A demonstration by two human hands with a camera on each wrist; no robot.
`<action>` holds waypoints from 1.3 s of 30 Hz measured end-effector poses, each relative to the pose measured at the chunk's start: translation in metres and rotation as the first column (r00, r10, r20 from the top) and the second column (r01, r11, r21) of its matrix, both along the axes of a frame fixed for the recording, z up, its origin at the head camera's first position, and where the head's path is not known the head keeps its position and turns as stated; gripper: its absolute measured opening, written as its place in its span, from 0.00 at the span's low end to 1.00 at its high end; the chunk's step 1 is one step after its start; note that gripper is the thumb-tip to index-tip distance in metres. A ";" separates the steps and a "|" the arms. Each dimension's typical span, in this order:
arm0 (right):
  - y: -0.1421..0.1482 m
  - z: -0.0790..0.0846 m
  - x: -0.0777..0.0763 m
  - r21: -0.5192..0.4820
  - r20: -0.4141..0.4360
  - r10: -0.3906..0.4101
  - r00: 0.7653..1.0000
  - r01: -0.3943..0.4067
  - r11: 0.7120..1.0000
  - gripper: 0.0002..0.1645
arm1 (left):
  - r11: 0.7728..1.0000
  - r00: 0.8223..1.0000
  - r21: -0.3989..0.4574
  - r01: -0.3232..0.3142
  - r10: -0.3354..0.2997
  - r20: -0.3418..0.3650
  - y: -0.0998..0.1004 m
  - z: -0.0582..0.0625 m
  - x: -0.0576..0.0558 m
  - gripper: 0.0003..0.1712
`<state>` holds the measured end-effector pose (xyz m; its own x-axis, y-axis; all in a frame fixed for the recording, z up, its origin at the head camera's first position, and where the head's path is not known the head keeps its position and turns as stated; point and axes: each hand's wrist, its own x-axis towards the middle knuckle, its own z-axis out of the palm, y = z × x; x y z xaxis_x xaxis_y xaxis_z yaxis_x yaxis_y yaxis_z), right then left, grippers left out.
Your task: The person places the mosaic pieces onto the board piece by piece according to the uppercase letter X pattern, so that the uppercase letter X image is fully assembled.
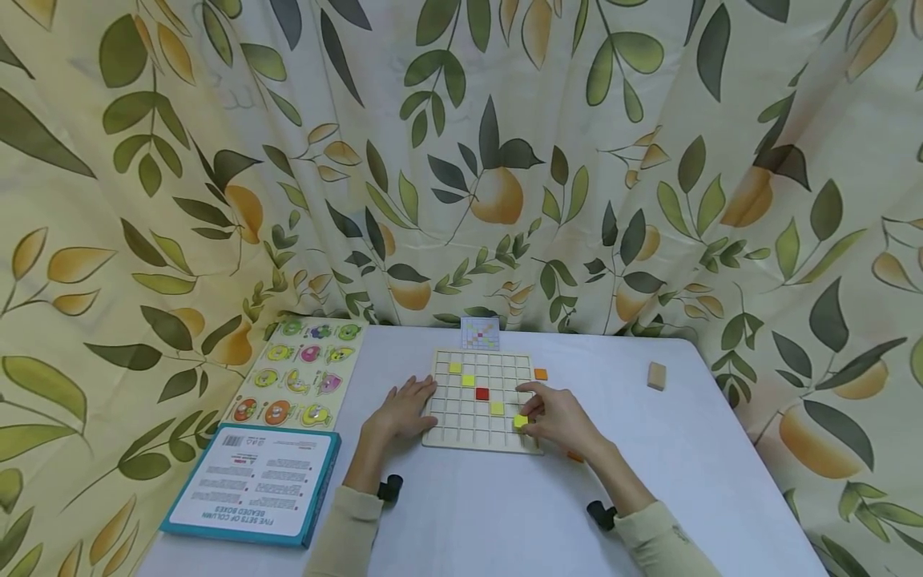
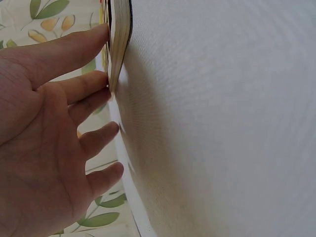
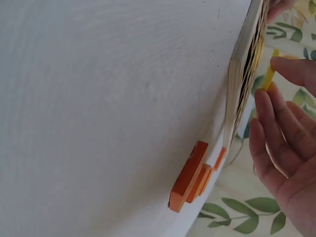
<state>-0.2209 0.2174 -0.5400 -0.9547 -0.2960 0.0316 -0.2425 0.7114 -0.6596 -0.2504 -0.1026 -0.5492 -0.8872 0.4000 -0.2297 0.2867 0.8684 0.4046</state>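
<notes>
A wooden grid board [image 1: 450, 421] lies flat mid-table, with yellow tiles and one red tile [image 1: 482, 393] along a diagonal of its cells. My right hand [image 1: 562, 421] pinches a yellow tile [image 3: 269, 76] between thumb and fingertips, just over the board's lower right part. At the board's left edge rests my left hand [image 1: 404, 410], its fingers fairly straight; the left wrist view shows thumb and fingertips against the board's side [image 2: 118, 44]. Orange tiles [image 3: 190, 177] lie on the table beside the board, some partly hidden behind the right hand in the head view.
Behind the board is a small pattern card [image 1: 480, 333]. A fruit-picture sheet [image 1: 344, 401] and a blue-edged box [image 1: 252, 489] with printed text occupy the left side. One small wooden block [image 1: 656, 376] sits at the right. A leaf-print curtain [image 1: 497, 264] hangs behind the table.
</notes>
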 end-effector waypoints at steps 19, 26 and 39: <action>-0.012 -0.008 -0.008 0.030 0.044 0.003 0.999 -0.005 1.000 0.41 | 1.000 1.000 -0.001 0.004 -0.004 -0.018 -0.002 -0.006 -0.003 0.42; -0.010 -0.006 -0.006 0.006 0.049 0.016 0.999 -0.016 1.000 0.39 | 1.000 1.000 -0.006 0.000 0.000 -0.011 0.000 -0.002 -0.001 0.42; 0.013 0.004 0.007 0.036 0.003 -0.033 0.999 0.033 0.999 0.33 | 1.000 1.000 -0.013 -0.005 0.005 -0.012 0.001 -0.003 -0.001 0.41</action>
<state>-0.2141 0.2309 -0.5361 -0.9639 -0.2655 0.0182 -0.2163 0.7421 -0.6344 -0.2516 -0.1011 -0.5521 -0.8917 0.3929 -0.2247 0.2872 0.8749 0.3899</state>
